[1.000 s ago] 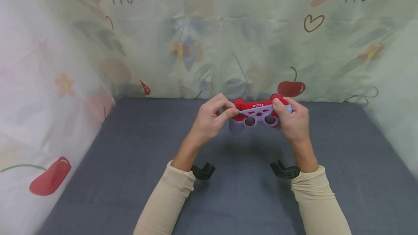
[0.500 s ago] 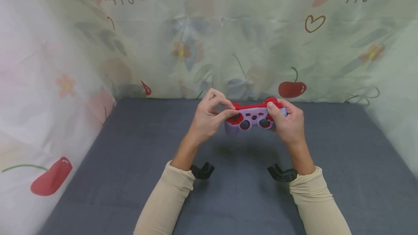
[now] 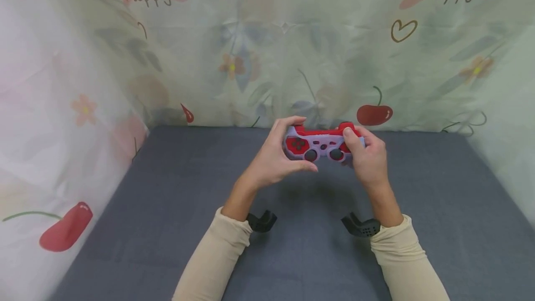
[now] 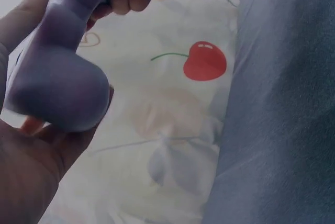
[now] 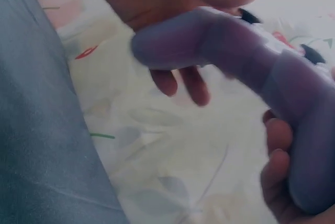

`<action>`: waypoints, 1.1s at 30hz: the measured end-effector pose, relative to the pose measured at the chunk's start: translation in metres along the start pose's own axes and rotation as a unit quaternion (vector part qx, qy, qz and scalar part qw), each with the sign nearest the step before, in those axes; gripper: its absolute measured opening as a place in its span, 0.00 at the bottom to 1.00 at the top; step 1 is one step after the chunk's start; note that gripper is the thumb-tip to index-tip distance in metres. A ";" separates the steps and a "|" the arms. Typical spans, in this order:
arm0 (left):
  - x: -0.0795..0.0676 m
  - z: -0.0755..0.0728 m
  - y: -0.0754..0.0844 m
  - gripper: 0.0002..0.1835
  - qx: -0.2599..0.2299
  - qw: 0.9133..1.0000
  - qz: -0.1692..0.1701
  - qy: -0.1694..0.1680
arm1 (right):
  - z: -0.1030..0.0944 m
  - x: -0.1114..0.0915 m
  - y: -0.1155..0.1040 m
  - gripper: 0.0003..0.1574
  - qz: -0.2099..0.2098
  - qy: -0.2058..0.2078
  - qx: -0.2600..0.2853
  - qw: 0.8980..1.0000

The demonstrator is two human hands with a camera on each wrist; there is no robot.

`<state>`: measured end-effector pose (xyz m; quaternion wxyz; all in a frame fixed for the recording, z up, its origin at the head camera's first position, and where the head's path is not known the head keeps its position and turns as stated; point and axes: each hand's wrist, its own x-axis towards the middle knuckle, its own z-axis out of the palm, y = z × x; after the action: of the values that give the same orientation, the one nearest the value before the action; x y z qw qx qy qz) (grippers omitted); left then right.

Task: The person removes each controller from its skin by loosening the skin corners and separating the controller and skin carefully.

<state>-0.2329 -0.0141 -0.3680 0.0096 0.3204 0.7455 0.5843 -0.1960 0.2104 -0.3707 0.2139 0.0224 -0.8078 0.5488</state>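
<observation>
A red game controller (image 3: 323,143) in a lavender sleeve is held up over the dark cloth, sticks toward me. My right hand (image 3: 371,158) grips its right end, thumb on the face and fingers curled behind. Around the left end, my left hand (image 3: 270,159) is spread wide, its thumb straight below the sticks and its fingers reaching along the top. From underneath, the left wrist view shows the rounded lavender handle (image 4: 63,88) between thumb and palm. The right wrist view has the controller's lavender back (image 5: 235,48), with the left fingers (image 5: 194,88) extended past the left handle.
Dark grey cloth (image 3: 167,226) covers the table. A pale printed curtain (image 3: 284,50) hangs at the back and sides. Black wrist mounts (image 3: 262,222) stick out inward from both wrists, below the controller.
My left hand has gone from pinching the controller's upper left corner to spreading around its left end, thumb now lower. The controller has moved slightly left with my right hand still gripping it.
</observation>
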 end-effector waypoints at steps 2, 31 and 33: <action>0.000 0.003 0.001 0.53 0.006 1.000 -0.005 -0.005 | -0.001 0.000 0.000 0.24 0.005 -0.013 0.000 1.000; 0.000 0.003 -0.004 0.38 -0.055 0.989 0.120 0.061 | -0.004 0.003 0.003 0.17 -0.002 0.009 0.045 0.999; 0.000 0.003 -0.003 0.38 -0.055 0.991 0.107 0.053 | -0.005 0.004 0.002 0.17 0.000 -0.004 0.037 0.999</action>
<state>-0.2329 -0.0115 -0.3718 -0.0750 0.3659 0.6729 0.6385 -0.1984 0.2163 -0.3699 0.2096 0.0326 -0.7880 0.5780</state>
